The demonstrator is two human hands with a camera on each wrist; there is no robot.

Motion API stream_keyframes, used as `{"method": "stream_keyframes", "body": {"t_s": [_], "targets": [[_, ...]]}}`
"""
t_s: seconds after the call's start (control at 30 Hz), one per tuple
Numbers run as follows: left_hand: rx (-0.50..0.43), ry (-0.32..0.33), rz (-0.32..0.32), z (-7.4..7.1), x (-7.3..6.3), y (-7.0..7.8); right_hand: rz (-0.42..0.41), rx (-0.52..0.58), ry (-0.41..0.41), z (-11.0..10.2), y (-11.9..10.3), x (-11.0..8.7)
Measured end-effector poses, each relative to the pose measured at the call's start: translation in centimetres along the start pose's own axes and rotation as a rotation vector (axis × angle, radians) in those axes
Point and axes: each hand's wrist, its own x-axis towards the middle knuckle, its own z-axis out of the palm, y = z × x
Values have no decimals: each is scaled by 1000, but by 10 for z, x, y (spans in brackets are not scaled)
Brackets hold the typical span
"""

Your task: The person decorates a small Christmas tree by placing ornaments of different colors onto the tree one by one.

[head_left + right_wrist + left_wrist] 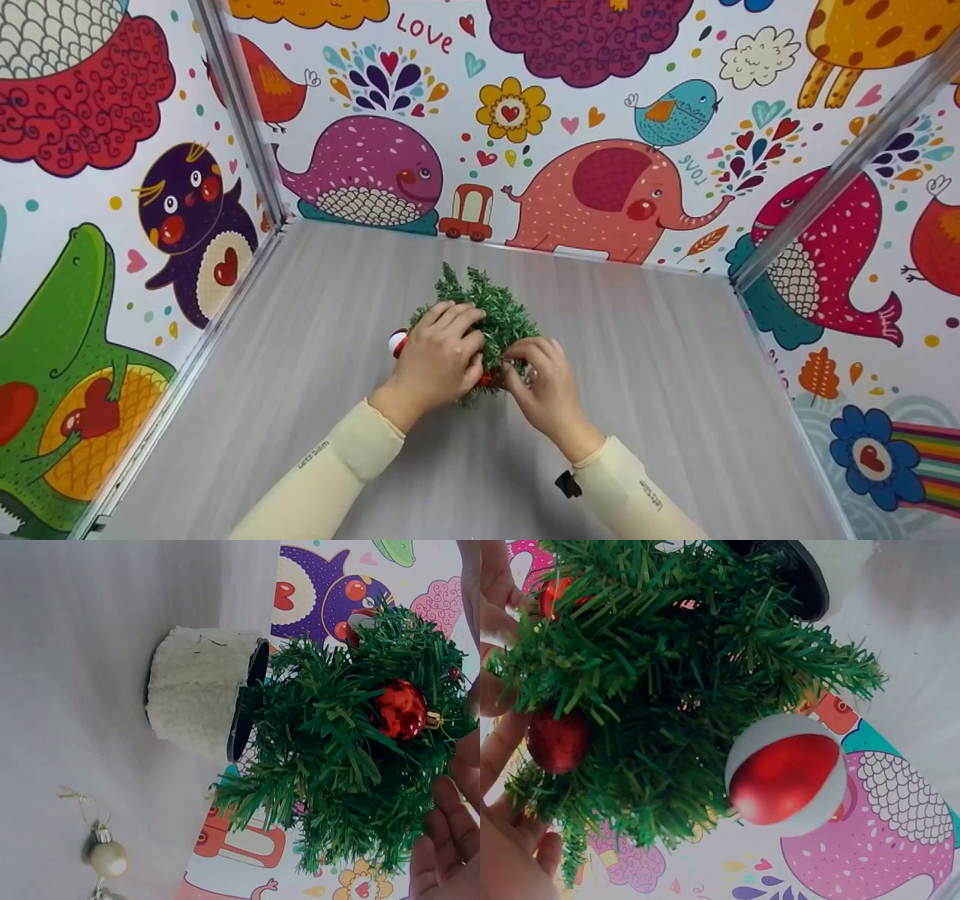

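Between our left hand (439, 356) and right hand (551, 382) sits a small green artificial tree (506, 304) in a fuzzy cream pot (202, 690); whether either grips anything, we cannot tell. Near it, a round pale-gold bauble (109, 860) lies on the grey table (645, 390).

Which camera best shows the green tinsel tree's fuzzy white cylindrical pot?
The right wrist view: the pot shows side-on, unobstructed. The left wrist view catches only its black rim; the head view's tree hides it.
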Motion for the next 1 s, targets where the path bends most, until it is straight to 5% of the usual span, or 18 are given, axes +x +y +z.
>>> {"method": "stream_keyframes", "body": {"t_s": [0.2, 0.37, 0.5, 0.8, 1.0], "targets": [[-68, 7, 19, -7, -6, -6, 61, -17, 19, -16, 12, -16], [-55, -82, -3, -12, -13, -13, 168, -108, -32, -30, 33, -38], [-13, -146, 1, -12, -16, -15, 257, -185, -103, -35, 53, -55], [38, -184, -37, -13, -20, -13, 409, -235, -307, -45, 84, -81], [62, -202, -61, -11, -20, -12, 425, -220, -390, -42, 95, -86]]}}
